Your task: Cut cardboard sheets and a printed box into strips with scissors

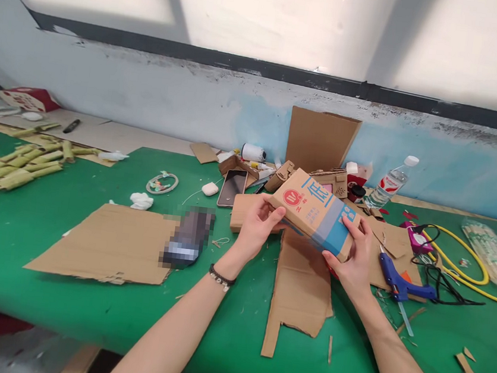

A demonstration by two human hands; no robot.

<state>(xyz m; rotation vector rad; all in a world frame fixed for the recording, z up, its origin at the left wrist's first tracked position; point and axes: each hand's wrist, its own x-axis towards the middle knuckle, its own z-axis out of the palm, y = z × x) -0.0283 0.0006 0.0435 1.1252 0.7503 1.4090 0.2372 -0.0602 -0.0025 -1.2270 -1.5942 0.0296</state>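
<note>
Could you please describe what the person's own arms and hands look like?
The left hand and right hand are ungloved, and no sleeves show on the forearms. The left wrist wears a dark beaded bracelet with some lighter, silvery pieces; nothing worn is visible on the right wrist.

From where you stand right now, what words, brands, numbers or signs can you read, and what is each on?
"低": large and blue, on the box.
Red round logo, same box: pale strokes, no sure reading.
Smaller print, same box: too blurred.
Label on the bottle: too small.
Green print on the clear bag: too blurred.
Purple box: any markings too small.
</note>
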